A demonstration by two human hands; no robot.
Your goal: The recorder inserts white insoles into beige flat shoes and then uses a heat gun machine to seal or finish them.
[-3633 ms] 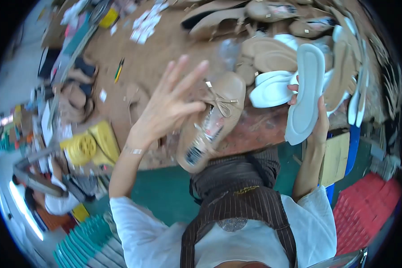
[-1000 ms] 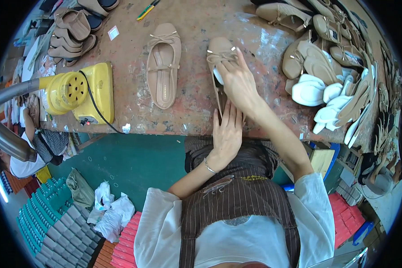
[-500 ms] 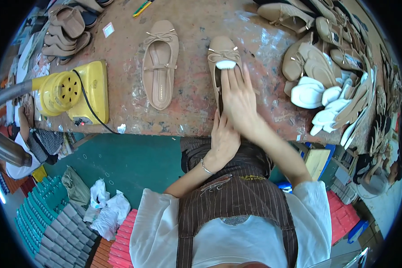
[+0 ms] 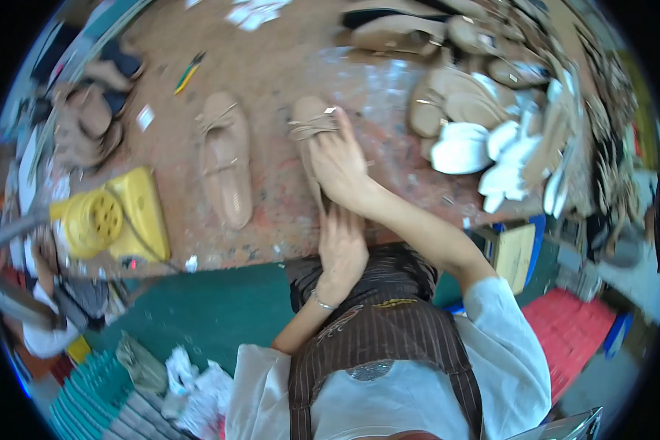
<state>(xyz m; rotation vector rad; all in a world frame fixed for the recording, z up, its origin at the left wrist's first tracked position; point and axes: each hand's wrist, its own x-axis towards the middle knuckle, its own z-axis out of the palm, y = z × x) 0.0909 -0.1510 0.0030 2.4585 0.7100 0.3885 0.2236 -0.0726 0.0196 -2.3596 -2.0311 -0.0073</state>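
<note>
A beige ballet flat [image 4: 309, 111] with a bow lies on the bench before me, toe pointing away. My right hand [image 4: 337, 165] reaches into its opening; most fingers vanish under the bow, while one stays stretched out along the outer side. At the heel, my left hand [image 4: 343, 249] is closed around the back of the shoe, below the right hand. What lies inside the shoe is covered by my hands. A second beige flat [image 4: 216, 176] with a bow and strap stands to the left, untouched, its insole showing.
At left stands a yellow machine [image 4: 136, 213] with a hose, below some beige sandals [image 4: 88, 128]. A yellow-green cutter [image 4: 189, 73] lies farther back. Beige shoes [image 4: 396, 33] and white insoles [image 4: 458, 148] crowd the right. The bench edge [image 4: 264, 257] runs in front of me.
My right fingers have slid deeper under the bow, and the white pad seen at the shoe's opening is out of sight. The whole view has shifted and tilted; the left hand stays at the heel.
</note>
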